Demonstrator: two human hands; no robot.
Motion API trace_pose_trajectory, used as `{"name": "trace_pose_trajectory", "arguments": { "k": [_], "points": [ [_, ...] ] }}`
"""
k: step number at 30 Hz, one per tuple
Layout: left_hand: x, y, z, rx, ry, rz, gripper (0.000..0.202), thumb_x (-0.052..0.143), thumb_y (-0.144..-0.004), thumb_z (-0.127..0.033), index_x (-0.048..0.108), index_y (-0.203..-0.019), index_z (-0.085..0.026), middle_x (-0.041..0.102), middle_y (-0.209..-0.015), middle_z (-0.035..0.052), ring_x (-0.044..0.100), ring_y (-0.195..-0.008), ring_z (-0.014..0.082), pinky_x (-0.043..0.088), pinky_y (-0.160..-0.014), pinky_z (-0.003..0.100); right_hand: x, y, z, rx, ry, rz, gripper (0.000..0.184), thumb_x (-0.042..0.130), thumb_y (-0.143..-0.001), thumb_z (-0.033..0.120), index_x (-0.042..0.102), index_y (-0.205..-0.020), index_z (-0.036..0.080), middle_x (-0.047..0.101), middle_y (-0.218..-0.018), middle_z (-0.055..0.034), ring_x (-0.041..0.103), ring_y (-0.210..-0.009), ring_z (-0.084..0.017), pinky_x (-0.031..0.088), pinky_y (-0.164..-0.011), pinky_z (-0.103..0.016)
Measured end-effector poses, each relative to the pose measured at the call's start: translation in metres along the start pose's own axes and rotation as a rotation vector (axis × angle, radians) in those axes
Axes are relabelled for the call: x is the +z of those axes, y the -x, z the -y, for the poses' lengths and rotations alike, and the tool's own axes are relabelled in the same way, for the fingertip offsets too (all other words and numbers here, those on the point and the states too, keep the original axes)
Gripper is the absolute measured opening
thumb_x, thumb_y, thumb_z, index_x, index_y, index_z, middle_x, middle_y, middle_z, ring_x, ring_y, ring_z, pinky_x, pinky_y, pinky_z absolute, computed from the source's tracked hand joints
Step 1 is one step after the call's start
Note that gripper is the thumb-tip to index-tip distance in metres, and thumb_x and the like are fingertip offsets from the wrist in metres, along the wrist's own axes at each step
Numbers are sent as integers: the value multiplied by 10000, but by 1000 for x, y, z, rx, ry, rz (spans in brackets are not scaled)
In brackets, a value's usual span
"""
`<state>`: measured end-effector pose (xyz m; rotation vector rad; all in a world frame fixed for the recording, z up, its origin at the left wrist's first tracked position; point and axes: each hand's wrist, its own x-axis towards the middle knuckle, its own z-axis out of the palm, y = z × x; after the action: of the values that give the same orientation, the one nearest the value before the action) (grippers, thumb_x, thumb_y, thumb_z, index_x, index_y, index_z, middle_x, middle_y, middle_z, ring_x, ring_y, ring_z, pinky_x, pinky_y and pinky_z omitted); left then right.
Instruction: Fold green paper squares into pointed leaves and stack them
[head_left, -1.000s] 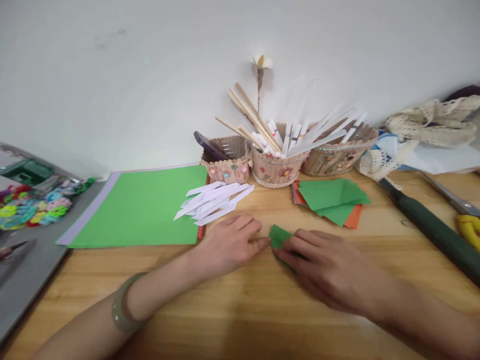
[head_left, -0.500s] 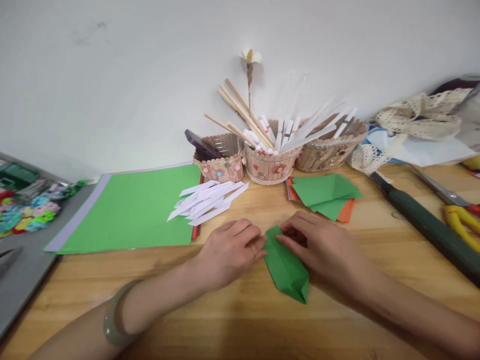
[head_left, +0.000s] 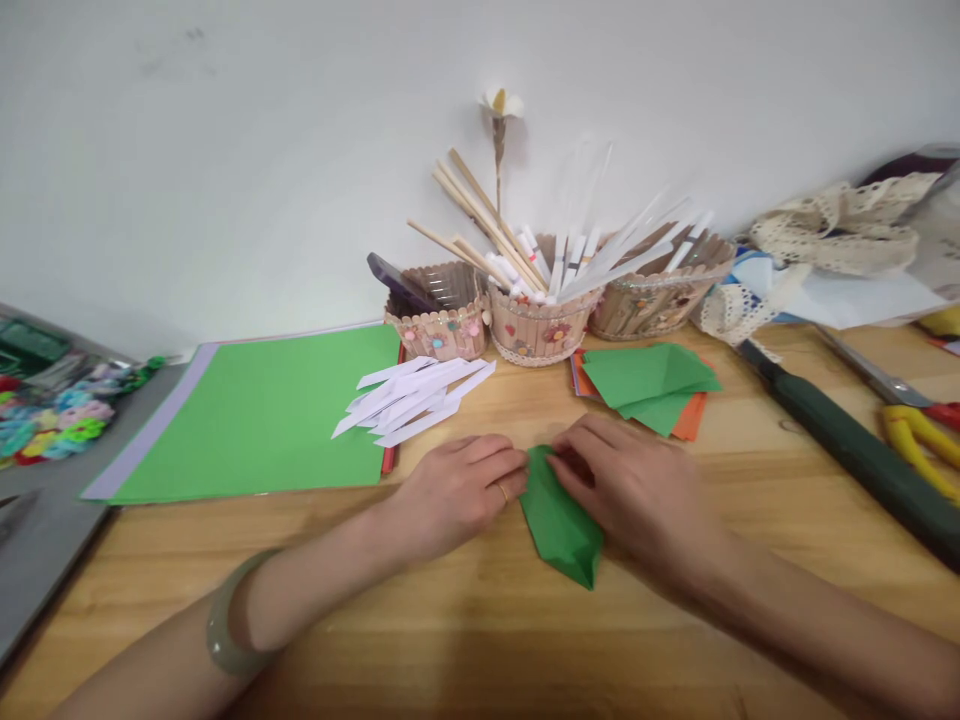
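Observation:
A folded piece of green paper [head_left: 561,525] lies slanted on the wooden table between my hands, its near end coming to a point. My left hand [head_left: 469,490] is closed at the paper's upper left edge, fingertips pressed against it. My right hand [head_left: 634,490] pinches the upper right side of the paper between thumb and fingers. Its far tip is partly covered by the fingers. Behind my right hand sits a small stack of green and orange paper pieces [head_left: 652,375]. White paper strips [head_left: 420,395] are piled beyond my left hand.
Large green sheets [head_left: 262,420] lie at the left, beside a grey board [head_left: 45,560]. Three decorated baskets [head_left: 544,335] with sticks and pens stand by the wall. At the right are a dark green tool [head_left: 855,440], scissors [head_left: 919,440] and lace ribbon [head_left: 840,230].
The green paper and both hands have shifted slightly; the paper's near end has moved up and to the left. My right fingers have bent closer over its upper end.

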<state>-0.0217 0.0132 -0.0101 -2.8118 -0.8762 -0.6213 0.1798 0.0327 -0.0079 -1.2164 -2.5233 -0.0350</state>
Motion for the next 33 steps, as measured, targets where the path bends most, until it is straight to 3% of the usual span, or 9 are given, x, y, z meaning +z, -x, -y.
{"name": "trace_pose_trajectory", "arguments": {
  "k": [11,18,27,33],
  "points": [
    [3,1,3,7,-17,56,239,413,-945,-151,648,-912,-122,679,-979,54,599,-920,175,532,-796,286,-6,9,-7,-397,-6,8,281,352,-924,128,629,-880,107,613,-802,-92,536,-744,-201,455,-639,-314],
    [6,3,5,22,-54,22,281,377,-963,-162,656,-965,-122,658,-1133,27,593,-1030,193,537,-834,312,-7,7,-6,-465,46,1,338,307,-922,101,644,-904,105,624,-838,-104,532,-749,-206,480,-634,-328],
    [2,4,8,37,-47,79,284,375,-960,-161,647,-1032,-122,647,-1161,29,586,-1094,217,520,-891,336,-5,7,-7,-484,4,-52,364,279,-927,96,642,-912,69,633,-835,-123,555,-740,-213,507,-617,-333],
    [3,3,6,86,-104,48,319,331,-969,-136,645,-1025,-126,668,-1119,48,604,-1065,187,482,-927,336,-4,7,-9,-490,-14,-4,348,287,-919,93,634,-934,65,625,-847,-132,555,-758,-216,512,-640,-338]
  ]
}}
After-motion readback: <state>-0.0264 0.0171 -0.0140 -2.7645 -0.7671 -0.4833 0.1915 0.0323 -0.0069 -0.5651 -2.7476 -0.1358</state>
